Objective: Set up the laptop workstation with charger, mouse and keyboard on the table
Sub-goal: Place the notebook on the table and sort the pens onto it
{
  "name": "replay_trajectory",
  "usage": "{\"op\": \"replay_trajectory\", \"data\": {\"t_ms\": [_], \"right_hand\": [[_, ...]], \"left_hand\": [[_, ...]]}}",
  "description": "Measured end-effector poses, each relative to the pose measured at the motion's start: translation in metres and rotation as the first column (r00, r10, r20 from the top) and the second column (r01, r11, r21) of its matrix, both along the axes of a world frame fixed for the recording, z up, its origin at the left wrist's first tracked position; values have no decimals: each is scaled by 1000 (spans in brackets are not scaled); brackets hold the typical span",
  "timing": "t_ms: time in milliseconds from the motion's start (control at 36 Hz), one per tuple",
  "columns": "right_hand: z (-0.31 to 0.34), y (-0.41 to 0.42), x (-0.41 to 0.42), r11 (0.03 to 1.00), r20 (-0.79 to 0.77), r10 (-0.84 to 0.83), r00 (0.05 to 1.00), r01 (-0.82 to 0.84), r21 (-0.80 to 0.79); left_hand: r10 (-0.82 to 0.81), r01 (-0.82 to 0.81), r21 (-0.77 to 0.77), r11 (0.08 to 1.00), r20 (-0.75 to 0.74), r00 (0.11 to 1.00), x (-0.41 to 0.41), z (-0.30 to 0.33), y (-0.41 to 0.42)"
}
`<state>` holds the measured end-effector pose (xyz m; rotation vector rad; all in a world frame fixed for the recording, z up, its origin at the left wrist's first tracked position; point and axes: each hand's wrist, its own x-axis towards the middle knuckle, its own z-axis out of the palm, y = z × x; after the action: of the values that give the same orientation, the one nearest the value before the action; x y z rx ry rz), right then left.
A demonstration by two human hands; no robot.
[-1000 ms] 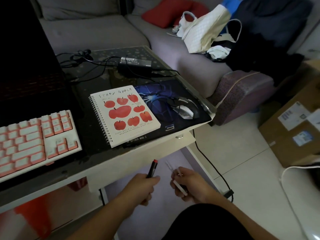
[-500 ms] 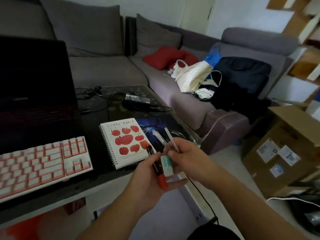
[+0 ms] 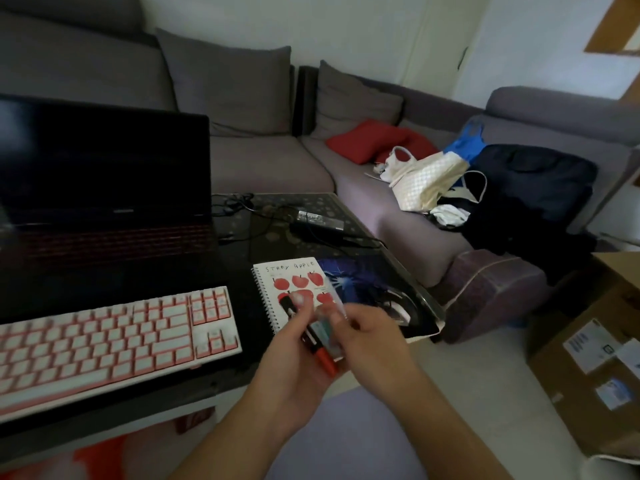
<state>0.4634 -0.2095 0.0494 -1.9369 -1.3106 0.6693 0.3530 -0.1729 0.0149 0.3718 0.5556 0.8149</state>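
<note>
An open black laptop (image 3: 104, 188) stands on the dark glass table (image 3: 242, 282) with a white and pink keyboard (image 3: 110, 337) in front of it. The black charger brick (image 3: 320, 221) and its cables lie at the table's far side. A dark mouse (image 3: 398, 308) sits on a blue mouse pad (image 3: 367, 275), partly hidden by my right hand. My left hand (image 3: 294, 368) grips a black pen with a red cap (image 3: 320, 348) above the table's front edge. My right hand (image 3: 374, 334) pinches blurred clear pens (image 3: 329, 329) beside it.
A spiral notebook with red apples (image 3: 294, 285) lies between keyboard and mouse pad. A grey corner sofa (image 3: 263, 161) with red cushions, bags and dark clothes runs behind and to the right. Cardboard boxes (image 3: 588, 358) stand on the floor at right.
Both hands rose from below the table edge to above its front corner, bringing the pens together. The view tilted upward, and the red-capped pen now points cap-down.
</note>
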Motion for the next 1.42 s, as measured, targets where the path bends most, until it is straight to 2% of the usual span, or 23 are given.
{"op": "replay_trajectory", "data": {"t_ms": [111, 306, 389, 444, 583, 694, 750, 806, 861, 972, 1056, 1167, 1278, 1417], "right_hand": [[-1, -1, 3, 999, -38, -22, 999, 20, -31], [1, 2, 17, 985, -76, -174, 982, 174, -6], [6, 2, 18, 989, -216, -147, 965, 142, -41], [6, 2, 16, 997, -261, -66, 963, 55, -52], [-5, 3, 14, 996, -116, 77, 990, -83, -44], [1, 0, 18, 1000, -148, 22, 989, -23, -8], [2, -1, 32, 999, -50, -33, 998, 33, -2], [-2, -2, 51, 995, 25, -80, 997, 81, -65], [-10, -3, 66, 977, 36, -70, 997, 76, -200], [-33, -10, 74, 853, 59, 151, 987, -99, -512], [-52, -14, 78, 740, 41, 264, 964, -175, -649], [-65, -22, 95, 632, -33, 305, 952, -228, -741], [-79, -39, 135, 526, -138, 249, 959, -253, -812], [-123, -75, 180, 555, -161, 84, 983, -180, -812]], "left_hand": [[30, -33, -33, 999, -89, 996, 2, -12, 4], [-14, 12, -67, 998, -41, 999, 0, -14, 9], [-24, 22, -43, 999, -39, 999, 2, -15, 9], [-52, 51, -19, 998, -23, 998, 3, -15, 8], [-25, 24, -46, 999, -13, 1000, 5, -14, 8], [-21, 14, -93, 996, -76, 997, 4, -15, 12], [8, -24, -131, 991, -126, 992, 1, -18, 17], [6, -30, -146, 989, -157, 988, -4, -23, 22], [-17, -8, -139, 990, -180, 983, -8, -26, 27], [-55, 31, -102, 994, -236, 970, -7, -27, 26], [-76, 50, -108, 993, -252, 965, -4, -29, 21], [-125, 102, -97, 990, -271, 955, -4, -33, 15], [-127, 114, -59, 992, -323, 938, -5, -28, 9], [-81, 71, -46, 996, -258, 963, -6, -21, 12]]}}
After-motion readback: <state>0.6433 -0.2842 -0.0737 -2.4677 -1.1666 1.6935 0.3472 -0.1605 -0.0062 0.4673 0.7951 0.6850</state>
